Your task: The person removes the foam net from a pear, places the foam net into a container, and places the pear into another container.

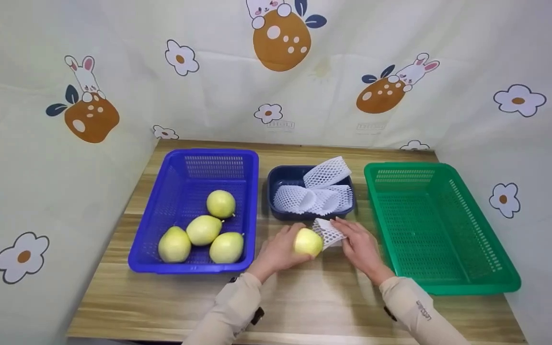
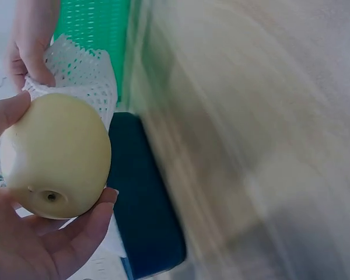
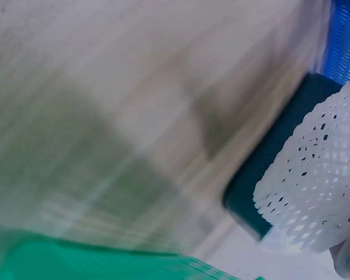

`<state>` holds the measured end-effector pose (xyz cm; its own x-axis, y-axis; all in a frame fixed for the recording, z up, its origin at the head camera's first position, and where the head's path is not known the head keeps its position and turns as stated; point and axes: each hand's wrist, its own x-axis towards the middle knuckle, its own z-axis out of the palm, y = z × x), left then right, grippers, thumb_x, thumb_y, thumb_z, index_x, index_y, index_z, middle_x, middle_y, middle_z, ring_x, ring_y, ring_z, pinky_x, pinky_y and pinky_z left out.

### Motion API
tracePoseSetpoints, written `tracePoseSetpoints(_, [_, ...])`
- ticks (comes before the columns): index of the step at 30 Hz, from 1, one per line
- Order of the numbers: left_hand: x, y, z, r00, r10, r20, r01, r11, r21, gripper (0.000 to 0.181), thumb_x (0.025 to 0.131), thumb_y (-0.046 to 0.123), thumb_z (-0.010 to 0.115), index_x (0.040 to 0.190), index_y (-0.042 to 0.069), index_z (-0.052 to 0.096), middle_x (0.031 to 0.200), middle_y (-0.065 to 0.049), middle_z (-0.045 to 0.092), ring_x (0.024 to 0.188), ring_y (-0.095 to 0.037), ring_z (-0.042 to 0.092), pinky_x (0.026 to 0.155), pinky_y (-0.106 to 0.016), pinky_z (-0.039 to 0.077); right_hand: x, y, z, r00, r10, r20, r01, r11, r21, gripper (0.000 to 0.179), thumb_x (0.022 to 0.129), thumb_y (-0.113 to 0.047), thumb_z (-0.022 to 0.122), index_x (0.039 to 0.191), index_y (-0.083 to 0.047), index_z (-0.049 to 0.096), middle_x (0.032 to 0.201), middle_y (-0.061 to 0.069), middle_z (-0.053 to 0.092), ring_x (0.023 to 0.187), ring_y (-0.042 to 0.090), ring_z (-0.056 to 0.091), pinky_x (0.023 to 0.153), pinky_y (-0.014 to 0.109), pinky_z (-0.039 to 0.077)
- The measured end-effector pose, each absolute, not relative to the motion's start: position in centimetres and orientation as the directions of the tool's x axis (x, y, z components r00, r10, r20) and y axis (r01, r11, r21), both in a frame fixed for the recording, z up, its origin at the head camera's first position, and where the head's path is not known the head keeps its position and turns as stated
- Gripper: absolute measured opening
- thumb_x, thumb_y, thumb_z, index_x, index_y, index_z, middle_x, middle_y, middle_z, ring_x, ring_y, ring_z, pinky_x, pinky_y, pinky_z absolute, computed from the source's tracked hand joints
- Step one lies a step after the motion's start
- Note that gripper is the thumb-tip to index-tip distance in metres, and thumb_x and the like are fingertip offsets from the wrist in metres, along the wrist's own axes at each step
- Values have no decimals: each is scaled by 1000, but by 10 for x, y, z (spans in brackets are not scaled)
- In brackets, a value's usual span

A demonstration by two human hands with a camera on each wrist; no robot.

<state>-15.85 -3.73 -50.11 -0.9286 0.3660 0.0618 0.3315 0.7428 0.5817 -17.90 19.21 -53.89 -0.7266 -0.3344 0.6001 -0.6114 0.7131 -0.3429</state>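
Observation:
A pale yellow-green pear (image 1: 308,242) sits in the grip of my left hand (image 1: 280,249), its thumb and fingers curled round the sides. In the left wrist view the blossom end of the pear (image 2: 58,157) faces the camera. My right hand (image 1: 363,247) pinches a white foam net sleeve (image 1: 328,233) by its edge, just right of the pear. The sleeve's mouth meets the pear's far side; how much it covers there is hidden. In the right wrist view the sleeve (image 3: 315,175) hides most of that hand.
Left stands a blue basket (image 1: 192,267) with several pears (image 1: 204,230). Behind the hands, a small navy tub (image 1: 276,175) holds several foam sleeves (image 1: 295,199). A green basket (image 1: 472,289) stands right. All rest on a wooden table (image 1: 319,306) before a patterned cloth (image 1: 223,86).

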Motion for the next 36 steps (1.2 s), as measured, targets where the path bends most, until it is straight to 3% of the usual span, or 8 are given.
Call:
tracePoseSetpoints(11, [-155,-61,-466,-921,370,121,370,736,567,72,66,53,67,126,21,43,106,-2,52,83,-23,55,65,-37,43,-177,197,-498,-700,-320,638,-611,730,-305,39,71,2,53,105,-10,66,107,5,61,97,21,55,73,39,46])
tracePoseSetpoints(18, [-166,-86,-454,-945,275,178,327,747,579,70,65,53,68,124,23,44,104,-3,52,83,-25,55,62,-41,44,-184,200,-475,-682,-297,668,-611,734,-297,37,72,3,51,105,-9,66,108,8,60,98,23,54,75,40,45])
tracePoseSetpoints(24, [-178,-113,-454,-957,204,205,288,733,616,72,65,44,72,125,16,44,102,-8,51,82,-24,55,63,-40,45,-194,205,-463,-673,-254,694,-599,737,-312,38,73,4,52,106,-7,65,109,8,60,101,24,53,78,40,43])
tracePoseSetpoints(27, [-186,-127,-451,-966,171,193,256,736,626,75,65,43,72,127,12,42,107,-11,51,86,-25,54,67,-41,45,-199,208,-456,-671,-225,706,-585,746,-318,38,71,5,54,106,-7,65,110,8,60,101,25,53,79,41,43])
tracePoseSetpoints(36, [-205,-159,-441,-997,55,58,79,772,631,75,68,50,67,130,21,37,112,-10,48,87,-30,52,69,-48,40,-215,213,-438,-677,-113,728,-511,783,-354,37,73,5,55,107,-6,65,112,7,58,106,25,50,83,42,41])
